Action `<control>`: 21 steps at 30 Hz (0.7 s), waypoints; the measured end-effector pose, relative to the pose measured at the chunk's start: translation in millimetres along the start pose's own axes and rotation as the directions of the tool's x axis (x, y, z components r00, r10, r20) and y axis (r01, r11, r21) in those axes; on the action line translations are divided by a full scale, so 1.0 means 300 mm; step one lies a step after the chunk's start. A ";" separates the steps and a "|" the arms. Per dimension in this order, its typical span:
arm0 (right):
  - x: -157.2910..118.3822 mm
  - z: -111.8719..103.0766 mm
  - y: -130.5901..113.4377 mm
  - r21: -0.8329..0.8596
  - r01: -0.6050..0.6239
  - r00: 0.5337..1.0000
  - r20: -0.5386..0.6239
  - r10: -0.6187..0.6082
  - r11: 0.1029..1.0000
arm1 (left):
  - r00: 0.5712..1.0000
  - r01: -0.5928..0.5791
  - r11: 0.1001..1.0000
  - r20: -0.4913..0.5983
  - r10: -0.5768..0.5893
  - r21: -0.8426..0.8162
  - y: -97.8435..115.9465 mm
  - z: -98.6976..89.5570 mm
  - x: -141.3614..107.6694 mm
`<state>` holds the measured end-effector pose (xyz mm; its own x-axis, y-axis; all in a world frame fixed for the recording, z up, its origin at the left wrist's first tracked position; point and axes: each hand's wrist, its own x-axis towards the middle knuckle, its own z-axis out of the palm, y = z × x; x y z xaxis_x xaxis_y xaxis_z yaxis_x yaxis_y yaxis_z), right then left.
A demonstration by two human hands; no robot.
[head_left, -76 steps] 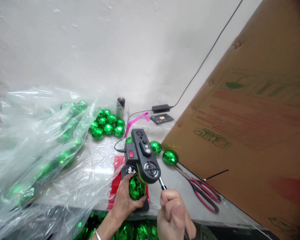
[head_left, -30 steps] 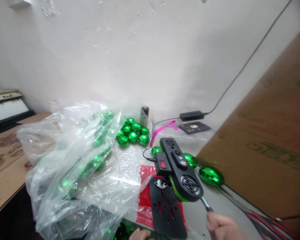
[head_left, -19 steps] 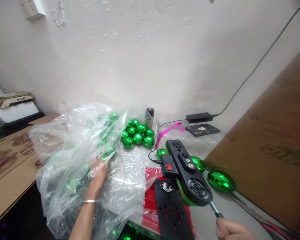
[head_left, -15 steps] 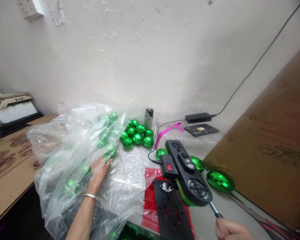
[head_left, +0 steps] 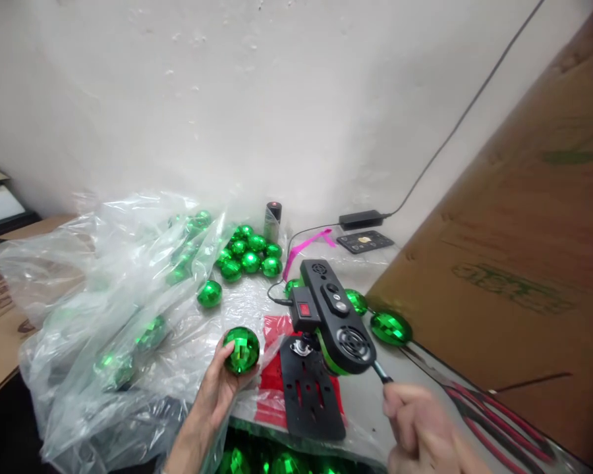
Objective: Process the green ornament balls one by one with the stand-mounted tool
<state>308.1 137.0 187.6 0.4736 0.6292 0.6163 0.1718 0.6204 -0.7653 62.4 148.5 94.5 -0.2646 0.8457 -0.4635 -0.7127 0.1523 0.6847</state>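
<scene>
My left hand [head_left: 220, 384] is closed around a shiny green mirrored ball [head_left: 242, 350], thumb on its near face, just left of the machine. On the right, my right hand [head_left: 418, 421] grips a thin metal rod [head_left: 380, 372] with a dark sleeve; its far end meets the black machine's lower right end. The black machine [head_left: 337, 316] has round vents, a knob and a red switch, and stands on a slotted black plate [head_left: 312, 395]. Under the plate lies red sheeting [head_left: 271, 375]. One loose green ball [head_left: 209, 293] sits beyond my left hand.
Clear plastic sheeting [head_left: 123, 283] covers the left side, with green balls under it. A cluster of green balls [head_left: 250, 262] stands near a dark can [head_left: 273, 220]. Behind lie a power adapter [head_left: 362, 219] and a phone-like slab [head_left: 364, 241]. A cardboard box [head_left: 518, 263] leans at right.
My left hand has come back from the plastic and now holds a green ball near the machine. My right hand still grips the rod. The view has shifted right.
</scene>
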 end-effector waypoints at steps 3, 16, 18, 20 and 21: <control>0.032 0.026 -0.064 0.014 0.012 0.995 0.099 -0.013 1.000 | 0.997 0.078 0.997 0.010 -0.078 0.011 -0.079 0.033 -0.014; 0.074 0.021 -0.113 -0.026 0.104 0.965 0.243 -0.095 0.994 | 0.953 -0.303 0.818 0.161 0.257 0.488 -0.297 0.108 -0.023; 0.069 0.013 -0.110 -0.026 0.121 0.958 0.266 -0.110 0.992 | 0.906 -0.420 0.684 0.237 0.350 0.596 -0.332 0.090 -0.019; 0.066 0.007 -0.107 -0.032 0.131 0.952 0.284 -0.117 0.991 | 0.859 -0.501 0.564 0.298 0.417 0.656 -0.362 0.073 -0.013; 0.065 0.004 -0.106 -0.035 0.135 0.949 0.291 -0.119 0.990 | 0.835 -0.536 0.517 0.331 0.439 0.667 -0.374 0.068 -0.009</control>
<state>310.8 130.1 224.4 0.1775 0.6596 0.7303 0.2643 0.6829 -0.6810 156.3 139.4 30.4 -0.3193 0.9424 0.0994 0.2068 -0.0331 0.9778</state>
